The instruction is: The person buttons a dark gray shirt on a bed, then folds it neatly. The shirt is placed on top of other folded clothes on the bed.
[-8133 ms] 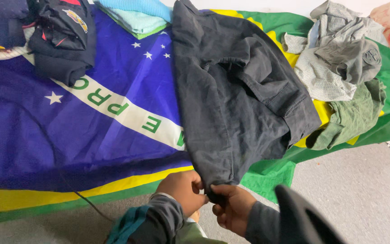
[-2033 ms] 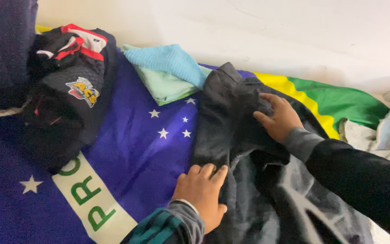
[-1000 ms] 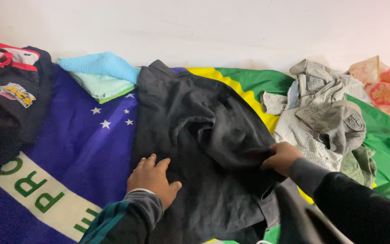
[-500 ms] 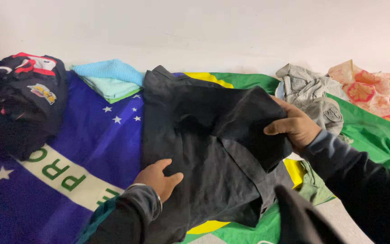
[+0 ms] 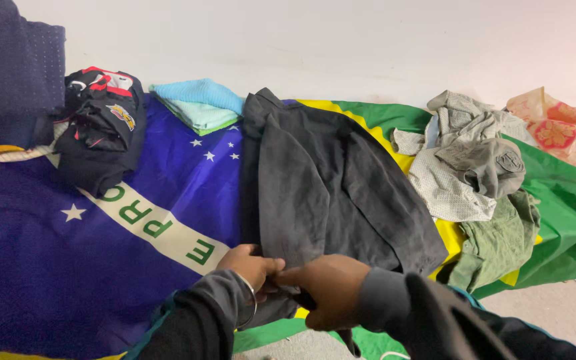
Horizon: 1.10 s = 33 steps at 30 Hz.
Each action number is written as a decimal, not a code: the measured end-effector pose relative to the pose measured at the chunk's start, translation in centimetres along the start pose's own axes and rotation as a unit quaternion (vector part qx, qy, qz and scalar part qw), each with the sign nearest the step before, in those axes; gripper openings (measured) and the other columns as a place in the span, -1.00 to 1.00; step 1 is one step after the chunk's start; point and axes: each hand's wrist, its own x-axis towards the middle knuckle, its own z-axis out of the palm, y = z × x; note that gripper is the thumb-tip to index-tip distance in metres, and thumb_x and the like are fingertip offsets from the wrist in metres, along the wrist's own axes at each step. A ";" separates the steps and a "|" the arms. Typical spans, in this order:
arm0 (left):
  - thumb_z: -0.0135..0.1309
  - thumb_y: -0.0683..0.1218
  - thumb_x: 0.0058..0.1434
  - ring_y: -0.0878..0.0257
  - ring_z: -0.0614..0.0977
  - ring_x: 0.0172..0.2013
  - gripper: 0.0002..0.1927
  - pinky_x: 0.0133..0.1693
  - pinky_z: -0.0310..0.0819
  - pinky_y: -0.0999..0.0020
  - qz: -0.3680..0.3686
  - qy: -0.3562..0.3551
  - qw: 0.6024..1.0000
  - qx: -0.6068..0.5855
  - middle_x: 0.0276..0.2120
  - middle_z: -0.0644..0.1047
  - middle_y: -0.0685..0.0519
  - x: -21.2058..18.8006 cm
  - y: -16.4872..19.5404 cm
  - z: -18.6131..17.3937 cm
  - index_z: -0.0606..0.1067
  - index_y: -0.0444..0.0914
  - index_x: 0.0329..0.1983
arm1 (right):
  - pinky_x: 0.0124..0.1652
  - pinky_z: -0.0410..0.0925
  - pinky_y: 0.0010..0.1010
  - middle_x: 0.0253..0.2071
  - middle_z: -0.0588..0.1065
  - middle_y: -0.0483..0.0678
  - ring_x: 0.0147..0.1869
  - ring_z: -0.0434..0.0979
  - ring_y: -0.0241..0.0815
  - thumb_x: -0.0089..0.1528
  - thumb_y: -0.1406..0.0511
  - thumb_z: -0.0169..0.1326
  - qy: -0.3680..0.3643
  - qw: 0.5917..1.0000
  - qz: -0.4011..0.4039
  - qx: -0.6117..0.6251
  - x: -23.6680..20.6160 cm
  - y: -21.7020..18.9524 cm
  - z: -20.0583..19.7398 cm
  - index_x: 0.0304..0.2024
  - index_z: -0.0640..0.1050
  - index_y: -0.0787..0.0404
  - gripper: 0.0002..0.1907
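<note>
Both arms at the bottom of the frame wear dark grey-black sleeves – teal trim on the left – with a thin bangle [image 5: 253, 301] lower centre.

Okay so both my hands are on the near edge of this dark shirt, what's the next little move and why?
Probably lift that near hem and fold it away from you, up toward the collar end. The dark shirt lies flat and narrowed on the flag cloth, and your left hand and right hand both pinch its near edge.
</note>
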 end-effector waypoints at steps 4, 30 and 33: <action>0.33 -0.12 0.01 0.00 0.66 -0.06 -0.38 -0.02 0.56 0.18 0.046 0.066 0.986 0.146 -0.02 0.63 -0.20 0.7 -1.9 -0.2 0.50 -0.38 0.16 | -0.11 0.43 -0.19 -0.15 0.64 0.13 -0.08 0.64 0.08 0.06 0.16 0.32 0.042 0.984 -0.154 0.080 -0.2 1.6 2.6 0.30 0.43 0.19 -0.23; 0.20 0.17 0.16 -0.01 0.63 0.13 -0.48 0.17 0.50 0.18 -0.054 0.143 0.909 0.388 0.08 0.61 -0.12 -1.4 2.4 -0.3 0.60 -0.23 0.06 | -0.18 0.49 -0.50 -0.25 0.67 -0.04 -0.25 0.63 -0.35 0.14 0.28 0.28 0.240 0.835 0.158 0.469 4.9 13.8 7.5 0.03 0.59 0.31 -0.58; 0.21 0.19 0.16 -0.01 0.56 0.20 -0.39 0.23 0.44 0.16 -0.030 0.133 0.916 0.378 0.17 0.54 -0.11 -0.1 3.4 -0.6 0.52 -0.21 0.19 | -0.28 0.43 -0.51 -0.29 0.65 -0.07 -0.33 0.54 -0.35 0.18 0.28 0.27 0.223 0.840 0.160 0.468 5.7 13.8 5.6 0.05 0.57 0.25 -0.60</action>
